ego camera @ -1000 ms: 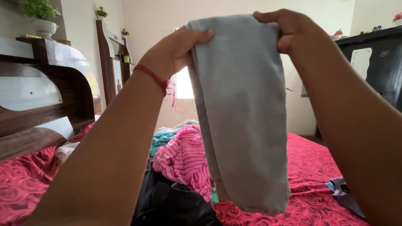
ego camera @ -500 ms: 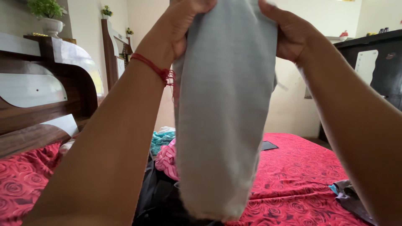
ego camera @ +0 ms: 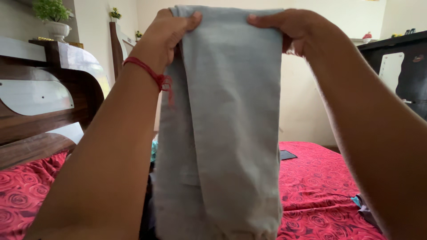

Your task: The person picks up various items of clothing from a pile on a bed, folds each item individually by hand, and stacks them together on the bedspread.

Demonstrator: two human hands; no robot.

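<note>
A light grey cloth, folded lengthwise, hangs straight down in front of me. My left hand pinches its top left corner; a red thread is tied around that wrist. My right hand grips the top right corner. Both hands are raised to about head height. The cloth's lower end reaches down to the bottom of the view and hides what lies on the bed behind it.
A bed with a red rose-patterned sheet lies below. A dark wooden headboard stands at the left with a potted plant on top. A dark cabinet is at the right. A small dark item lies on the sheet.
The cloth has come closer to the camera and now hangs straighter and flatter. My hands have spread slightly along its top edge. The pink and teal clothes seen before are now hidden behind it.
</note>
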